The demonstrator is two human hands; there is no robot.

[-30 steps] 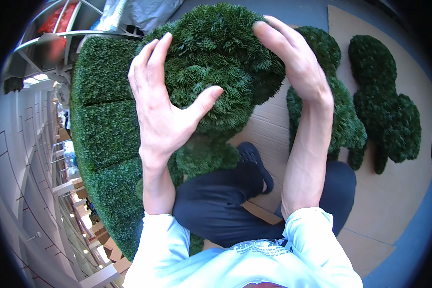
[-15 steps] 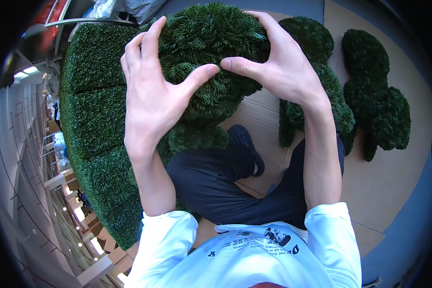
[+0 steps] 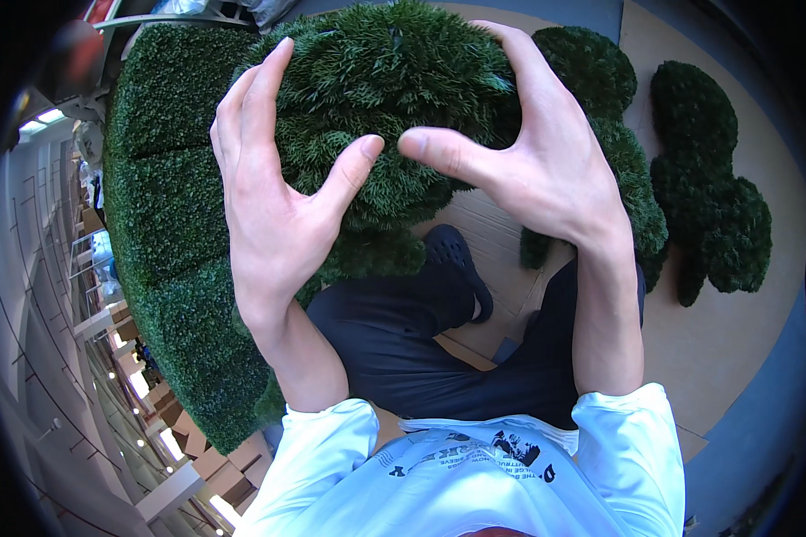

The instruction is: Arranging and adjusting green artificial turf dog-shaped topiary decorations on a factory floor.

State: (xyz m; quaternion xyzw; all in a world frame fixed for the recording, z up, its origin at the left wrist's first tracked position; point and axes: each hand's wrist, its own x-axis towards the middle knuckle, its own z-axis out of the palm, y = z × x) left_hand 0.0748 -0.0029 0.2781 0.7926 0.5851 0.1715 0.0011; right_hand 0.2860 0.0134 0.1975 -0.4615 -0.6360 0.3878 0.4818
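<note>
A bushy ball of artificial greenery (image 3: 394, 76), with long needle-like leaves, stands in front of me at the top of the view. My left hand (image 3: 273, 188) is at its left side, fingers stretched and thumb spread across its near face. On the opposite side, my right hand (image 3: 537, 161) curves along the foliage with its thumb pointing at the left one. A small gap separates the thumb tips. Both hands look open and cupped around the ball; whether the far fingertips press into the leaves is hidden. Lower greenery (image 3: 372, 253) shows beneath the ball.
A tall hedge-like panel of small green leaves (image 3: 175, 197) stands close on the left. More bushy green shapes (image 3: 631, 161) and a darker one (image 3: 721, 188) lie at the right on cardboard (image 3: 690, 358). My crossed legs (image 3: 439, 345) and a dark clog (image 3: 457, 268) are below.
The thumbs have drawn farther apart, the left hand shifting left and slightly down. The ball appears a little larger and higher as the view shifts.
</note>
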